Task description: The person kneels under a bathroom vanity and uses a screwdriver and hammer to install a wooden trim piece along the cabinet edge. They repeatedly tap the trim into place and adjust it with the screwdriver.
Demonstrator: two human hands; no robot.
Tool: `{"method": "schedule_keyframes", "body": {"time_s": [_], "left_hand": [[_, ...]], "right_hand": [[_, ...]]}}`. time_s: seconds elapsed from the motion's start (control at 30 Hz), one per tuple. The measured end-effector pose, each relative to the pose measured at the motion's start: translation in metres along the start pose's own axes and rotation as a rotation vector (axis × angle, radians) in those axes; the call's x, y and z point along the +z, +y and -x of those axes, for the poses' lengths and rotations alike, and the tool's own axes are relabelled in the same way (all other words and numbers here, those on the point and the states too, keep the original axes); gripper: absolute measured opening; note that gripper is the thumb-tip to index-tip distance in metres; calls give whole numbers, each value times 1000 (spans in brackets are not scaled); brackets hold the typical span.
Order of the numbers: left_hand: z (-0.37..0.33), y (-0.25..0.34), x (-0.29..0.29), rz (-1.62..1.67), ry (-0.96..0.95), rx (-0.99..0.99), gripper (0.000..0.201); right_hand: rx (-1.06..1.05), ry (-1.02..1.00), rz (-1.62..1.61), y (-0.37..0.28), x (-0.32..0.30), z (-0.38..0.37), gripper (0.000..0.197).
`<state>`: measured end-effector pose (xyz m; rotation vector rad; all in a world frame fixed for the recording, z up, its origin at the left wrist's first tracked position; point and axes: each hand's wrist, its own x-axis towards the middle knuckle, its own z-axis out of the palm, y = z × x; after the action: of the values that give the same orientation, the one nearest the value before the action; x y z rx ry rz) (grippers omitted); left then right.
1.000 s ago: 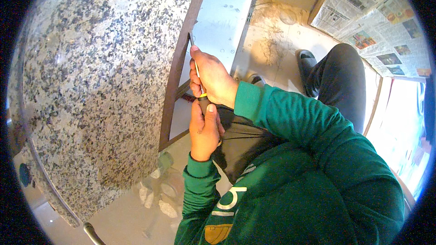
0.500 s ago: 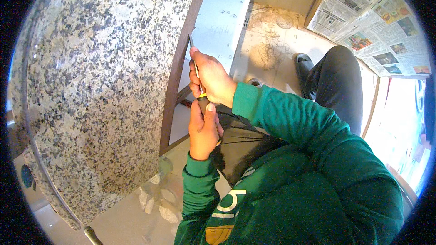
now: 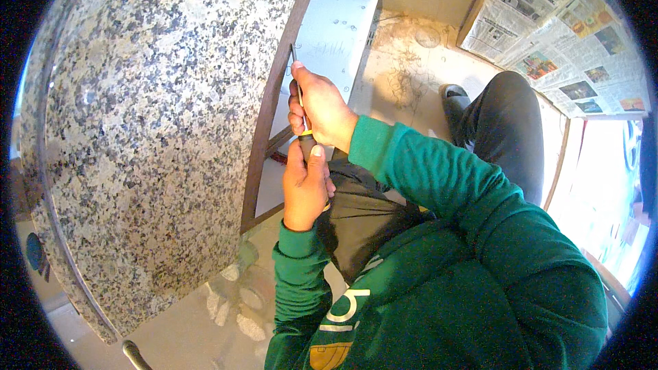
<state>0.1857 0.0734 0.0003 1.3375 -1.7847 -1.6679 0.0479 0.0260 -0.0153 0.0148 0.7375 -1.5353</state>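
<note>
View from the head camera, looking down past a speckled granite countertop (image 3: pixel 157 130) onto a person crouched in front of a cabinet opening. The right hand (image 3: pixel 322 109) wraps around the metal shaft of a screwdriver (image 3: pixel 301 113), fingers curled tightly about it, with the thin tip emerging above the knuckles and meeting the dark brown wooden frame (image 3: pixel 271 109) that runs under the counter's edge. The left hand (image 3: pixel 305 188) sits directly below the right, closed around the tool's dark handle; the thumb lies along the top of the handle, touching the lower edge of the right hand. Both hands therefore hold the same tool, which stands nearly upright in the picture, tilted slightly toward the frame. Whether the tip sits in a screw cannot be told.

Both forearms wear green sleeves (image 3: pixel 425 171) of a sweatshirt with pale lettering on its chest. Behind the hands, inside the cabinet, a white panel (image 3: pixel 336 34) shows a few small holes. The floor (image 3: pixel 411 68) beyond is pale and dusted with thin curled shavings. A bent knee in dark trousers (image 3: pixel 507 123) and a shoe (image 3: pixel 452 92) rest on it, to the right of the hands. Sheets of newspaper (image 3: pixel 562 41) cover the surface at upper right.
</note>
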Motion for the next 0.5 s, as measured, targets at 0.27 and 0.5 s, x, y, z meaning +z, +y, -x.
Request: {"method": "schedule_keyframes", "body": {"time_s": [0.27,0.5], "left_hand": [[-25,10,0,-53,-42,-7,20],[-31,28,11,-32,-54,-13,20]], "right_hand": [[-89,40,9,-15,-3,-20,45],[-99,40,7,-37,-4,-16,44]]}}
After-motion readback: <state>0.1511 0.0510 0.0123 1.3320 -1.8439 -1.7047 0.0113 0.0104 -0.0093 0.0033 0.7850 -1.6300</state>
